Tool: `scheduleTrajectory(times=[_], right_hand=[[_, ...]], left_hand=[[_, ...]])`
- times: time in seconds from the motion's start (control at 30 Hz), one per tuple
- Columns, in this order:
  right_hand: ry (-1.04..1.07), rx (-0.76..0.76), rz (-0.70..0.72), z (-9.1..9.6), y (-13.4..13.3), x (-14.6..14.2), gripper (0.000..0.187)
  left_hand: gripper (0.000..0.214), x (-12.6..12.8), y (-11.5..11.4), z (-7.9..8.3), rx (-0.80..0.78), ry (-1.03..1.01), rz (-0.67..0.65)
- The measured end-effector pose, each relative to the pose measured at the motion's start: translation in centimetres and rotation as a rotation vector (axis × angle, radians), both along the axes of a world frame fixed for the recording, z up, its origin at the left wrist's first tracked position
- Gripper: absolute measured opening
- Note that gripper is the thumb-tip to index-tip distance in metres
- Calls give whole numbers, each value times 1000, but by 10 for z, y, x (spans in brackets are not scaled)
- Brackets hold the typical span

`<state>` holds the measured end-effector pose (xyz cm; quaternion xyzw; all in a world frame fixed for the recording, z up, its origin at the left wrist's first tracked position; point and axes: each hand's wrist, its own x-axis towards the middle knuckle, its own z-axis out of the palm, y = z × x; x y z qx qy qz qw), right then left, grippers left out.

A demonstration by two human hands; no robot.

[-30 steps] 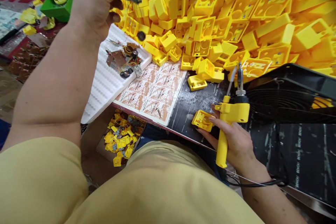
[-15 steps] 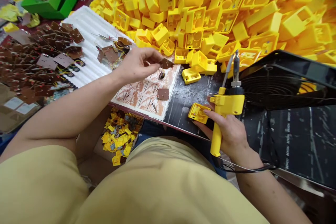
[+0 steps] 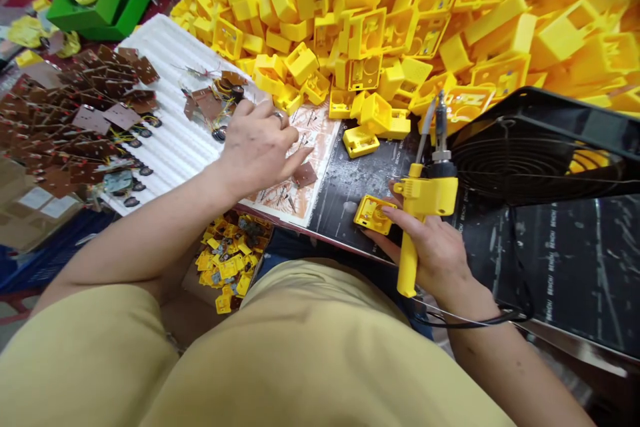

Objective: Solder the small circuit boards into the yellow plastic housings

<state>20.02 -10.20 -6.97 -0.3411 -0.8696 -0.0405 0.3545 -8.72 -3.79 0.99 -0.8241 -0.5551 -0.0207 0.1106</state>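
My left hand [image 3: 263, 143] is palm down over the printed paper sheet [image 3: 305, 215], its fingers curled under and its thumb stuck out. Its fingertips are hidden, so what they hold, if anything, does not show. Just beyond the thumb lies a small brown circuit board [image 3: 305, 175]. My right hand [image 3: 440, 247] is closed around a yellow soldering gun [image 3: 410, 253], whose metal tip points up and away. Thumb and fingers of that same hand also grip a small open yellow plastic case [image 3: 373, 213], hollow side up, above the dark bench edge.
Yellow cases [image 3: 365, 33] are heaped across the back. Wired circuit boards [image 3: 90, 107] are piled at left, partly on white foam [image 3: 173, 47]. A black fan [image 3: 525, 147] leans at right, a cable [image 3: 523, 280] below it. Small yellow parts [image 3: 233, 267] fill a box below the bench.
My left hand has drawn back and turned palm down; the board it pinched no longer shows. The board on the paper has rotated. My right hand keeps its hold on gun and case.
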Motion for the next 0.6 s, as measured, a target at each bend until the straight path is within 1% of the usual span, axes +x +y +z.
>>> scheduleTrajectory(times=[0.07,0.13,0.2,0.23,0.33,0.4,0.43,0.5,0.6], right_hand=[[1,-7,4,1,0,0,54],[5,-11,8,1,0,0,51],[9,-14,10,0,1,1,52],[11,-14,13,0,1,2,53],[19,-27,27,-1,0,2,58],[32,-44,39,0,-2,1,63],[41,-54,42,1,-3,-1,65],[53,-73,43,3,-5,-5,66],[31,-112,54,5,-6,-11,57]], left_hand=[[57,14,3,-6,-13,74,8],[59,22,8,-13,-46,114,35],[50,24,8,-19,-107,80,42],[44,23,5,-21,-163,41,23],[25,18,-10,-24,-381,-74,-98],[19,14,-23,-25,-434,-135,-163],[18,13,-29,-26,-415,-161,-183],[18,12,-39,-28,-326,-188,-207],[21,13,-49,-31,-151,-178,-241]])
